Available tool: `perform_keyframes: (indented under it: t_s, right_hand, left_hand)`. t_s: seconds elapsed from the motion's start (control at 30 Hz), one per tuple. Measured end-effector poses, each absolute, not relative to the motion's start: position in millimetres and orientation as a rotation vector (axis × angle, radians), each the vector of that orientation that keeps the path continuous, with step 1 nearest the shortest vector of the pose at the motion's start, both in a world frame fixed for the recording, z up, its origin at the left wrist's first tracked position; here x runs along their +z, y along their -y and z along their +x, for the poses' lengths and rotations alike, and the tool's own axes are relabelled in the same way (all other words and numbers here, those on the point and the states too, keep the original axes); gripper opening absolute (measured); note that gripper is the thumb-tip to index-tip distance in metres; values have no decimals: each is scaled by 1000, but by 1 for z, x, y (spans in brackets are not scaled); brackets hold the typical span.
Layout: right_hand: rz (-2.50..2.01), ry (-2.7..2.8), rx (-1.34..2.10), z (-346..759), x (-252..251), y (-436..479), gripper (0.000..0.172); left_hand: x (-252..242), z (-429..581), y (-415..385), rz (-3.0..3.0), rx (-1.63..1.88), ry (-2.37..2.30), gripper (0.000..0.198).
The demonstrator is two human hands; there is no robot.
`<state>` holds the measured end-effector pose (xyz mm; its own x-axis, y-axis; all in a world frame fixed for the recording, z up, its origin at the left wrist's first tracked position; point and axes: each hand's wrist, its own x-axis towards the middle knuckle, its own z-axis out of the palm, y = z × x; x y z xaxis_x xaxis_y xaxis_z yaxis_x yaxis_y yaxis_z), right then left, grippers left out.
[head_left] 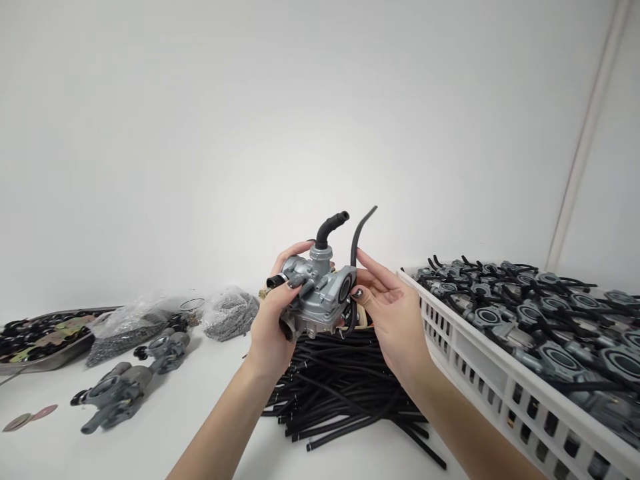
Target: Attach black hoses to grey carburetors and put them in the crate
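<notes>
A grey metal carburetor (313,287) with a bent black rubber boot (329,230) on top is held up above the table by my left hand (275,307), its thumb across the body. My right hand (393,303) pinches a thin black hose (355,247) along the carburetor's right side. The hose's free end curves upward; its lower part bends under the carburetor, and whether it is joined there I cannot tell. Beneath both hands a heap of black hoses (345,387) lies on the white table.
A white slotted crate (480,360) full of carburetors stands at the right. On the left lie two loose carburetors (117,393), (167,350), plastic bags of small metal parts (230,313), a metal tray (60,360) of dark parts and two flat discs (30,418). A white wall rises behind.
</notes>
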<state>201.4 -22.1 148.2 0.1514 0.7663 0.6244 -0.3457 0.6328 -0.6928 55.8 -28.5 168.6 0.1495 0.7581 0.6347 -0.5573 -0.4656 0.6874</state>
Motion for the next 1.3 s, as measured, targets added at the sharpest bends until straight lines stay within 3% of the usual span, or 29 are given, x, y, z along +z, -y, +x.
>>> perform_keyframes:
  t_s: [0.1, 0.33, 0.5, 0.77, 0.97, 1.3]
  right_hand:
    - [-417, 1209, 820, 201, 147, 24, 49]
    - [-428, 1385, 785, 199, 146, 28, 51]
    - [-467, 1527, 687, 202, 145, 27, 42]
    - [-471, 1580, 937, 209, 145, 21, 57]
    - [-438, 1552, 993, 210, 142, 20, 50]
    - [-711, 1411, 732, 212, 142, 7, 51]
  left_hand:
    - [170, 54, 28, 1330, 1524, -230, 48]
    - [168, 56, 25, 1266, 1470, -254, 50]
    - [167, 55, 20, 1191, 1501, -299, 38]
    - [167, 55, 21, 1215, 1449, -389, 42]
    - [169, 55, 23, 1270, 1367, -382, 43]
    - [165, 59, 18, 1352, 1456, -622, 49]
